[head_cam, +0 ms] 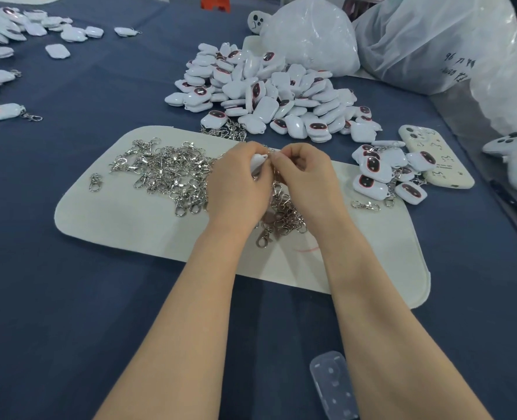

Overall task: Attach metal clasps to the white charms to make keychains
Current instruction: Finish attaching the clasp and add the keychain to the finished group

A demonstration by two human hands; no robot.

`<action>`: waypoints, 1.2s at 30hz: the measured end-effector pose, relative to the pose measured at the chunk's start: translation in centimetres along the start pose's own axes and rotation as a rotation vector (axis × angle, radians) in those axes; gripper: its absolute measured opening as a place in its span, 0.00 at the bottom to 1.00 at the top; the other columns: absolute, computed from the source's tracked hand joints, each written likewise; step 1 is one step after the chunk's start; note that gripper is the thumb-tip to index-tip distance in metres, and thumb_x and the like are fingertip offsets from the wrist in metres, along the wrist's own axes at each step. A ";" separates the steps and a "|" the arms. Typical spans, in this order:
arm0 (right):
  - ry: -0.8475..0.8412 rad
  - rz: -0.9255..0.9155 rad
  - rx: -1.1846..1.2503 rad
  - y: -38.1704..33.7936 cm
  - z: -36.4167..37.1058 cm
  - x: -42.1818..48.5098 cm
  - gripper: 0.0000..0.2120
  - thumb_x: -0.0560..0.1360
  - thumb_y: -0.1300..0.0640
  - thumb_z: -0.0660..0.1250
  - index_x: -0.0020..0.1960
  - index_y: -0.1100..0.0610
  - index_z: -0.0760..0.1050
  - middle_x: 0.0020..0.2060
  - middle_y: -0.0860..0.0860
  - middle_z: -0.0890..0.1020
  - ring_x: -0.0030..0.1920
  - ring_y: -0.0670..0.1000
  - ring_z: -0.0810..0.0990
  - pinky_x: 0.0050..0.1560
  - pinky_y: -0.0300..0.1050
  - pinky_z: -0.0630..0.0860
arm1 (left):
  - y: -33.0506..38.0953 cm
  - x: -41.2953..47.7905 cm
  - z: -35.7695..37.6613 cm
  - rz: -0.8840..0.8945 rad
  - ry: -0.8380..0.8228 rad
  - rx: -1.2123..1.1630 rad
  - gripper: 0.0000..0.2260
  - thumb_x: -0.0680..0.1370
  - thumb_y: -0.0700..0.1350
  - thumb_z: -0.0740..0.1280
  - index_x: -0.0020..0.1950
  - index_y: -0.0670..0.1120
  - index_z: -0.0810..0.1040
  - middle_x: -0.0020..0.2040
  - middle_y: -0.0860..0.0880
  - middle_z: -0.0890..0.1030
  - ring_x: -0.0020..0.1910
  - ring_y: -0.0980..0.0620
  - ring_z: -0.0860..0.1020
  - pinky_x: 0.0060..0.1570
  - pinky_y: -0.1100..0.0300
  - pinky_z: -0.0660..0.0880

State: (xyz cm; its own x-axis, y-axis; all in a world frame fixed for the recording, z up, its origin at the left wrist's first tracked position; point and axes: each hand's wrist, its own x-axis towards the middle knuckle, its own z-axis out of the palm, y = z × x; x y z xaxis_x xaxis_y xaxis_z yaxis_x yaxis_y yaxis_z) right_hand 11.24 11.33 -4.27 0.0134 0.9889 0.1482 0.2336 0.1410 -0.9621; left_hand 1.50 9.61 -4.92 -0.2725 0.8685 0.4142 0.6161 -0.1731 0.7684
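Observation:
My left hand point(239, 183) grips a white charm point(256, 162) over the cream mat point(124, 219). My right hand point(304, 174) pinches something small right against the charm's top edge; the piece itself is hidden by my fingertips. Loose metal clasps point(166, 174) lie heaped on the mat to the left and under my hands. A big pile of white charms point(269, 92) with dark red-rimmed faces sits behind the mat. Several finished keychains point(384, 177) lie at the mat's right end.
A cream-cased phone point(433, 159) lies right of the mat. Large plastic bags point(314, 34) stand at the back right. More charms and keychains point(6, 28) are scattered at the far left. A clear plastic case point(333, 386) lies near the front edge on the blue cloth.

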 end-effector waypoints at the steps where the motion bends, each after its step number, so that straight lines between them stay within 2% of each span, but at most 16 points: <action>1: 0.019 -0.006 -0.013 0.1 0.1 0.1 0.04 0.76 0.60 0.66 0.43 0.60 0.75 0.37 0.53 0.79 0.38 0.50 0.76 0.45 0.46 0.74 | 0.0 -0.1 0.1 0.012 -0.003 0.001 0.06 0.78 0.42 0.65 0.51 0.44 0.80 0.48 0.48 0.81 0.44 0.50 0.76 0.43 0.60 0.70; 5: 0.074 -0.025 -0.072 0.5 0.1 0.3 0.04 0.76 0.59 0.64 0.42 0.56 0.72 0.36 0.49 0.78 0.37 0.47 0.75 0.42 0.42 0.73 | 0.2 -0.1 0.2 0.009 -0.069 -0.075 0.05 0.77 0.42 0.66 0.50 0.43 0.79 0.47 0.48 0.80 0.41 0.54 0.75 0.36 0.69 0.66; 8: 0.102 -0.064 -0.130 0.8 -0.5 0.3 0.01 0.76 0.60 0.63 0.45 0.56 0.71 0.37 0.47 0.77 0.39 0.46 0.75 0.41 0.37 0.71 | 0.2 0.0 0.3 -0.072 -0.160 -0.182 0.07 0.76 0.44 0.68 0.52 0.47 0.75 0.47 0.53 0.78 0.40 0.61 0.74 0.37 0.77 0.67; 12: 0.123 -0.095 -0.172 0.9 -1.1 0.4 0.05 0.75 0.61 0.63 0.41 0.53 0.69 0.35 0.45 0.75 0.37 0.47 0.74 0.39 0.38 0.70 | 0.1 -0.1 0.3 -0.185 -0.220 -0.249 0.13 0.73 0.45 0.69 0.53 0.48 0.67 0.44 0.55 0.74 0.39 0.56 0.75 0.36 0.67 0.71; 15: 0.090 -0.089 -0.187 0.9 -1.1 0.4 0.07 0.74 0.61 0.63 0.40 0.53 0.69 0.37 0.52 0.79 0.41 0.56 0.79 0.43 0.49 0.76 | 0.0 0.0 0.1 -0.137 -0.165 -0.216 0.11 0.75 0.46 0.70 0.51 0.48 0.68 0.41 0.57 0.74 0.34 0.62 0.74 0.33 0.72 0.70; 18: 0.067 -0.104 -0.236 1.0 -1.2 0.4 0.08 0.74 0.60 0.63 0.39 0.51 0.68 0.36 0.51 0.78 0.40 0.55 0.79 0.41 0.47 0.75 | -0.1 0.0 0.0 -0.107 -0.141 -0.219 0.08 0.76 0.46 0.69 0.50 0.49 0.71 0.39 0.58 0.74 0.31 0.67 0.73 0.33 0.74 0.69; 21: 0.048 -0.136 -0.285 1.1 -1.3 0.4 0.07 0.75 0.60 0.63 0.40 0.51 0.68 0.34 0.47 0.76 0.37 0.49 0.76 0.38 0.37 0.71 | 0.1 -0.1 0.0 -0.087 -0.179 -0.202 0.06 0.77 0.44 0.65 0.52 0.50 0.70 0.42 0.58 0.74 0.35 0.66 0.73 0.35 0.76 0.68; 24: 0.026 -0.167 -0.329 1.2 -1.4 0.4 0.03 0.74 0.60 0.64 0.43 0.55 0.69 0.35 0.45 0.75 0.35 0.45 0.73 0.35 0.31 0.68 | 0.1 -0.1 0.1 -0.072 -0.245 -0.184 0.06 0.79 0.42 0.61 0.55 0.47 0.68 0.43 0.57 0.72 0.39 0.62 0.72 0.37 0.73 0.67; 28: 0.002 -0.178 -0.339 1.2 -1.6 0.3 0.04 0.73 0.60 0.65 0.43 0.55 0.69 0.36 0.44 0.75 0.35 0.43 0.72 0.36 0.31 0.68 | -0.1 -0.1 0.0 0.030 -0.249 -0.116 0.06 0.80 0.41 0.61 0.56 0.43 0.71 0.49 0.49 0.76 0.43 0.54 0.73 0.38 0.75 0.66; 31: 0.001 -0.178 -0.350 1.3 -1.8 0.3 0.04 0.74 0.59 0.65 0.43 0.55 0.70 0.36 0.43 0.75 0.36 0.43 0.72 0.38 0.34 0.69 | -0.1 0.0 -0.2 0.055 -0.227 -0.106 0.05 0.79 0.41 0.63 0.54 0.45 0.74 0.50 0.50 0.77 0.45 0.55 0.72 0.38 0.79 0.64; 36: 0.014 -0.184 -0.359 1.3 -1.8 0.4 0.04 0.73 0.60 0.64 0.44 0.54 0.70 0.36 0.42 0.75 0.37 0.42 0.73 0.40 0.37 0.70 | -0.2 0.1 -0.2 0.034 -0.218 -0.111 0.05 0.77 0.42 0.64 0.52 0.48 0.76 0.49 0.50 0.79 0.45 0.55 0.74 0.40 0.75 0.65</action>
State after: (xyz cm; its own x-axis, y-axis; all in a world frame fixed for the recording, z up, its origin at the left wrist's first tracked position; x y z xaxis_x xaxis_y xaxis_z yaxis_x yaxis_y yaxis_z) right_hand 13.30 11.83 -5.10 -0.0480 0.9475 0.3161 0.5584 0.2878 -0.7780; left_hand 1.23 9.60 -4.93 -0.0796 0.9390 0.3345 0.5339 -0.2432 0.8098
